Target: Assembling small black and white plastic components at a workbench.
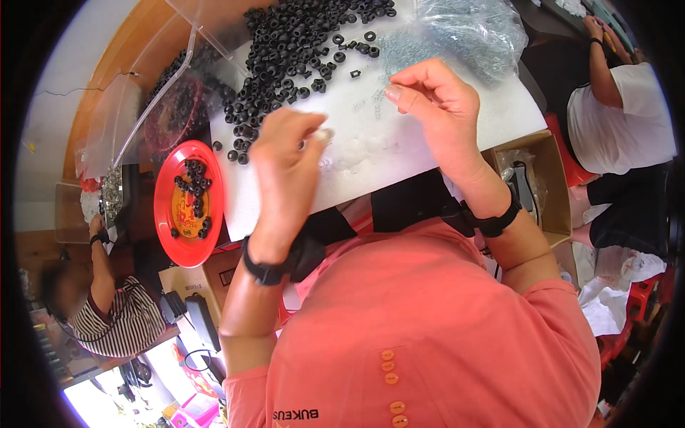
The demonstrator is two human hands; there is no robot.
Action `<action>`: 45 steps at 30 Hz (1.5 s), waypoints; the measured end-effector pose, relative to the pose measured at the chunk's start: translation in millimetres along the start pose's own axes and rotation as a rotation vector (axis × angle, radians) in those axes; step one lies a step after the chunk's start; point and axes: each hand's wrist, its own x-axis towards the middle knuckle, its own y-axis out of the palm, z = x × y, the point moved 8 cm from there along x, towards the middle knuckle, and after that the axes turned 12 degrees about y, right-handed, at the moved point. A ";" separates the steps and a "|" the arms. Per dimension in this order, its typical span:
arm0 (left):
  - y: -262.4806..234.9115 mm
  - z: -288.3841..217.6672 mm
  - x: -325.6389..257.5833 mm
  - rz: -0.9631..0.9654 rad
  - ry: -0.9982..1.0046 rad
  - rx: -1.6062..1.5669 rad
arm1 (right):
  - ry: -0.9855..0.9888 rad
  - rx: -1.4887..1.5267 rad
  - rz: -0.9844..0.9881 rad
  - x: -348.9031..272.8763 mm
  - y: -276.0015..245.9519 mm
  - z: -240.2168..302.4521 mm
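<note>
Left hand (285,160) pinching a small pale part (325,133) over the white tabletop (399,135), right hand (435,100) fingers curled together, grip contents unclear, black rubber rings (285,50) heaped beyond, red plate (189,203) alongside

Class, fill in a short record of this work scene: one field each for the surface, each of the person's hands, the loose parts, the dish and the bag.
surface: white board
left hand: raised over the board, pinching a small pale part at the fingertips
right hand: fingers curled together; whether it holds anything cannot be told
loose parts: heap of black rubber rings at the board's far end
dish: red plate on the left, with a few black rings
bag: clear plastic bag of small pale parts
</note>
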 end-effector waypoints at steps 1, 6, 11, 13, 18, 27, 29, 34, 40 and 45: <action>15.4 -2.7 9.7 -0.005 0.042 0.033 | -0.001 0.006 0.001 0.3 0.5 -0.6; 60.6 3.1 30.6 0.114 0.218 0.480 | -0.017 -0.015 0.004 -2.0 0.1 3.9; 45.7 11.4 24.0 0.057 -0.102 -0.200 | -0.133 -0.126 0.031 2.2 8.1 5.6; 39.0 7.6 18.7 0.057 -0.335 -0.429 | -0.153 -0.204 0.178 -0.5 24.2 8.8; 40.5 15.4 -10.3 -0.010 -0.683 -0.842 | -0.026 0.015 0.253 -7.7 42.2 7.8; -49.2 25.4 -28.1 -0.191 -0.388 -0.102 | 0.069 0.045 0.292 -8.9 49.5 -0.6; -63.3 35.1 -36.3 -0.175 -0.358 0.014 | 0.101 0.088 0.267 -7.6 46.9 -5.0; -25.0 9.5 -21.7 0.058 -0.042 0.228 | 0.161 0.057 0.292 -14.5 51.0 -9.7; -10.0 27.7 -20.7 0.095 -0.096 0.189 | 0.127 0.036 0.290 -17.3 50.7 -13.5; -4.5 13.6 -16.1 0.100 0.134 0.388 | 0.086 -0.029 0.309 -19.9 65.1 -6.9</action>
